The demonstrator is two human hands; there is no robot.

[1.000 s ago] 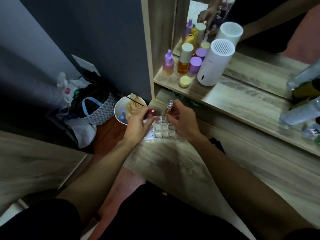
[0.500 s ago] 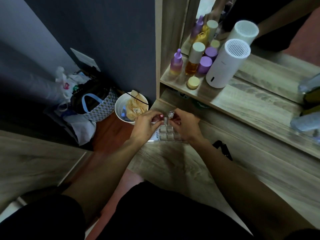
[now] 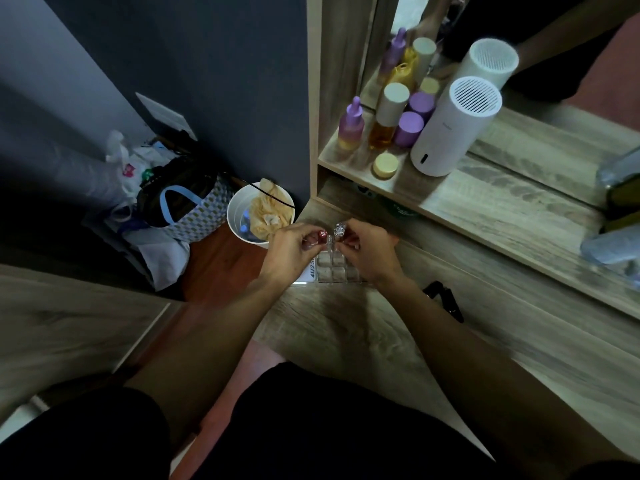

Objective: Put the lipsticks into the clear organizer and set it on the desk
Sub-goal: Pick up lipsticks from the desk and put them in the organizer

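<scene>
A clear organizer (image 3: pixel 331 270) with square cells sits on the wooden desk (image 3: pixel 346 327) near its left edge. My left hand (image 3: pixel 289 252) pinches a red lipstick (image 3: pixel 322 234) upright at the organizer's far left cells. My right hand (image 3: pixel 369 252) holds a silver-capped lipstick (image 3: pixel 339 231) upright just beside it, over the far cells. Both lipsticks' lower ends are hidden by my fingers and the organizer's walls.
A raised shelf (image 3: pixel 450 202) carries purple and amber bottles (image 3: pixel 350 124), a small round jar (image 3: pixel 385 165) and a white cylindrical humidifier (image 3: pixel 453 128), with a mirror behind. A black clip (image 3: pixel 445 299) lies right of my right wrist. A white bin (image 3: pixel 258 213) and a bag (image 3: pixel 188 209) stand on the floor at left.
Both hands have brought the two lipsticks closer together and lower over the organizer's far cells. The camera has tilted slightly, shifting the shelf rightward.
</scene>
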